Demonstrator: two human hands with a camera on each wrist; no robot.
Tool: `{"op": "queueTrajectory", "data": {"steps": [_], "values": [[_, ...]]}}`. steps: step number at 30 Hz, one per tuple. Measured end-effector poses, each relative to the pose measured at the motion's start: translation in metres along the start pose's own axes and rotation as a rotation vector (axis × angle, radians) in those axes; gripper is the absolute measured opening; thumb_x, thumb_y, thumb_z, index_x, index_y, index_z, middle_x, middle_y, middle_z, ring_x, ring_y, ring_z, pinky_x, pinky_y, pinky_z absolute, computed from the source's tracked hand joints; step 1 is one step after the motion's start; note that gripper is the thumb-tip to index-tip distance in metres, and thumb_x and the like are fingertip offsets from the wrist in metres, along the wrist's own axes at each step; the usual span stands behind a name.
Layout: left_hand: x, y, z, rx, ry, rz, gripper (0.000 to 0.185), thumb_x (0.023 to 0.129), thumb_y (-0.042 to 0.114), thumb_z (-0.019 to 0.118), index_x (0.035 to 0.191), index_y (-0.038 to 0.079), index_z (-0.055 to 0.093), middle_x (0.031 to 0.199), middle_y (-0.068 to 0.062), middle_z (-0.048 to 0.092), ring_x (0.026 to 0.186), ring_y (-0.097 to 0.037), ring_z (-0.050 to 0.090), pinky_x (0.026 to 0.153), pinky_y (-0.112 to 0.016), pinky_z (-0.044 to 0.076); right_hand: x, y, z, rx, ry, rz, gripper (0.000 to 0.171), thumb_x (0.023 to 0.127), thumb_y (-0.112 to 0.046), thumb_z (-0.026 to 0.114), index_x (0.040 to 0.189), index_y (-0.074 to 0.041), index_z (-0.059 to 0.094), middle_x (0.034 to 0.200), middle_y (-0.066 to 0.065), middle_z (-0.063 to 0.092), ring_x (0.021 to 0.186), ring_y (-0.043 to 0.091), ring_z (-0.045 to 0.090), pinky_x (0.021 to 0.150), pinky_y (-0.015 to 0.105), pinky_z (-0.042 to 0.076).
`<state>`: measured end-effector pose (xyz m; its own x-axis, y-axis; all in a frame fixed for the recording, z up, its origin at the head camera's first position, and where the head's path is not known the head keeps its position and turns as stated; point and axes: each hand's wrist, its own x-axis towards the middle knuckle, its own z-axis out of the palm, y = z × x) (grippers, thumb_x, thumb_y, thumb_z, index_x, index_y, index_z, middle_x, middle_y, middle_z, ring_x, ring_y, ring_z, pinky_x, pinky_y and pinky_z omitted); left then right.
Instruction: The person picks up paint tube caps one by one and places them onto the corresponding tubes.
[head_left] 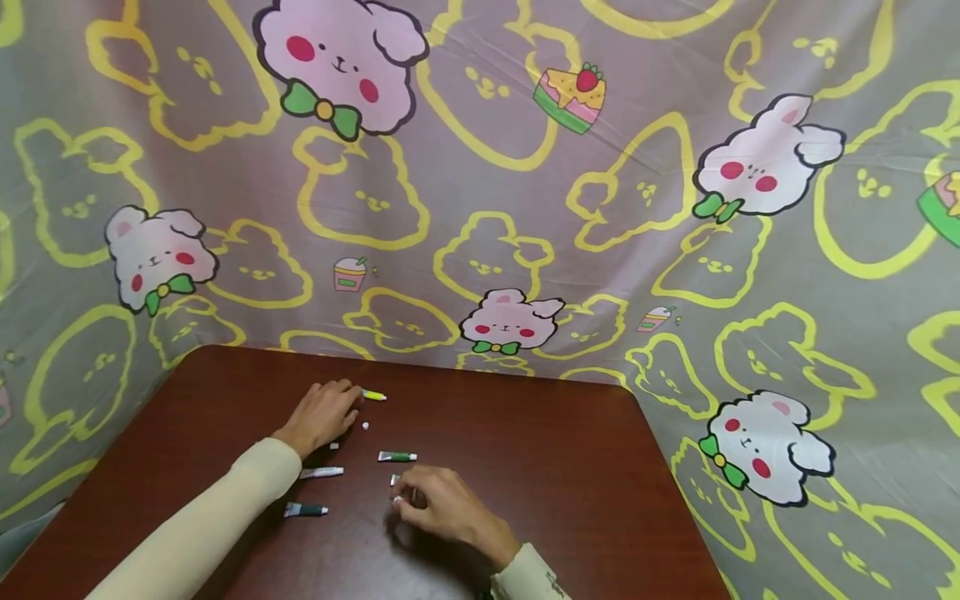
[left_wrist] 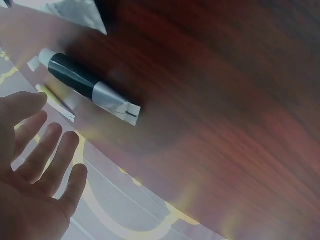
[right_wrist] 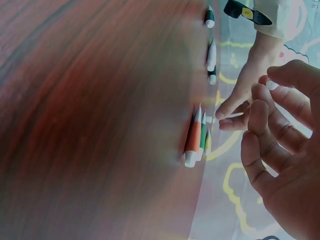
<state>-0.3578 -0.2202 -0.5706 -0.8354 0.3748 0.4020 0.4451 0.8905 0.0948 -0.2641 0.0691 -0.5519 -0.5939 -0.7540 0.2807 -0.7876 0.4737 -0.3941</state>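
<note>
Several small paint tubes lie on a dark wooden table (head_left: 525,467). My left hand (head_left: 322,414) lies flat with straight fingers, its fingertips next to a yellow-green tube (head_left: 373,395). The left wrist view shows that hand (left_wrist: 37,165) holding nothing, beside a dark tube (left_wrist: 87,84) with a white cap and a crimped silver end. My right hand (head_left: 438,504) hovers low with loosely curled fingers (right_wrist: 270,125); a small white piece (head_left: 396,500) is at its fingertips. A green tube (head_left: 397,456) lies just beyond it.
A white tube (head_left: 321,472) and a dark green tube (head_left: 305,509) lie by my left forearm. A loose white cap (head_left: 365,426) sits between the hands. A cartoon-printed cloth (head_left: 480,208) hangs behind and around the table. The table's right half is bare wood.
</note>
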Motion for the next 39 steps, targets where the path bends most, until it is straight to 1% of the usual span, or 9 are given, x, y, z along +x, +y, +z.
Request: {"op": "queueTrajectory", "data": {"steps": [4,6,10,14,21,28,34,39], "values": [[0.003,0.001,-0.001,0.005,-0.003,-0.006,0.022,0.090,0.013,0.087,0.104,0.009,0.071,0.103,-0.010,0.070,0.094,-0.035,0.069,0.077,-0.051,0.052,-0.001,0.001,-0.002,0.007,-0.004,0.029,0.010,0.101,-0.019,0.075,0.110,-0.017,0.079,0.101,-0.008,0.077,0.081,-0.011,0.057,0.075,0.002,0.040],[0.004,0.001,0.000,0.009,-0.009,-0.009,0.022,0.090,0.013,0.087,0.106,0.009,0.071,0.105,-0.011,0.071,0.096,-0.036,0.069,0.078,-0.051,0.053,-0.002,0.001,-0.003,-0.001,0.001,0.038,0.010,0.101,-0.020,0.074,0.110,-0.018,0.079,0.101,-0.008,0.077,0.081,-0.011,0.057,0.075,0.002,0.040],[0.006,0.001,0.001,0.008,-0.030,-0.018,0.025,0.091,0.012,0.087,0.110,0.009,0.071,0.110,-0.013,0.071,0.102,-0.038,0.068,0.082,-0.054,0.054,-0.002,0.001,-0.003,0.012,0.022,0.070,0.011,0.098,-0.019,0.077,0.110,-0.018,0.077,0.099,-0.009,0.077,0.080,-0.010,0.058,0.074,0.002,0.040],[0.010,0.002,0.004,0.006,-0.029,-0.017,0.030,0.090,0.013,0.088,0.115,0.008,0.071,0.114,-0.014,0.071,0.107,-0.039,0.067,0.084,-0.055,0.054,-0.004,0.004,-0.004,0.030,0.049,0.101,0.012,0.095,-0.016,0.079,0.105,-0.018,0.074,0.094,-0.010,0.075,0.078,-0.011,0.056,0.072,0.002,0.040],[0.016,0.000,0.010,-0.001,-0.047,-0.009,0.033,0.091,0.014,0.088,0.120,0.008,0.072,0.119,-0.015,0.070,0.112,-0.039,0.066,0.087,-0.056,0.053,-0.006,0.007,-0.008,0.042,0.074,0.095,0.011,0.093,-0.016,0.080,0.103,-0.016,0.074,0.093,-0.008,0.074,0.078,-0.008,0.057,0.072,0.003,0.040],[0.022,0.004,0.010,-0.007,-0.053,0.028,0.029,0.091,0.009,0.088,0.116,0.009,0.073,0.114,-0.014,0.070,0.106,-0.038,0.065,0.084,-0.055,0.054,-0.009,0.011,-0.008,0.047,0.085,0.090,0.012,0.093,-0.015,0.079,0.104,-0.015,0.076,0.094,-0.007,0.075,0.081,-0.009,0.058,0.075,0.003,0.042],[0.032,0.007,0.011,-0.002,-0.098,0.016,0.026,0.093,0.010,0.085,0.117,0.009,0.074,0.116,-0.015,0.071,0.107,-0.038,0.065,0.087,-0.055,0.054,-0.010,0.014,-0.010,0.052,0.107,0.088,0.011,0.093,-0.014,0.079,0.103,-0.016,0.075,0.095,-0.007,0.074,0.082,-0.006,0.060,0.076,0.004,0.043],[0.037,0.007,0.013,0.017,-0.117,0.015,0.022,0.093,0.012,0.084,0.113,0.008,0.074,0.115,-0.016,0.073,0.107,-0.039,0.065,0.086,-0.055,0.053,-0.010,0.016,-0.012,0.067,0.105,0.107,0.012,0.093,-0.014,0.081,0.101,-0.016,0.074,0.093,-0.006,0.073,0.081,-0.004,0.060,0.074,0.004,0.042]]}}
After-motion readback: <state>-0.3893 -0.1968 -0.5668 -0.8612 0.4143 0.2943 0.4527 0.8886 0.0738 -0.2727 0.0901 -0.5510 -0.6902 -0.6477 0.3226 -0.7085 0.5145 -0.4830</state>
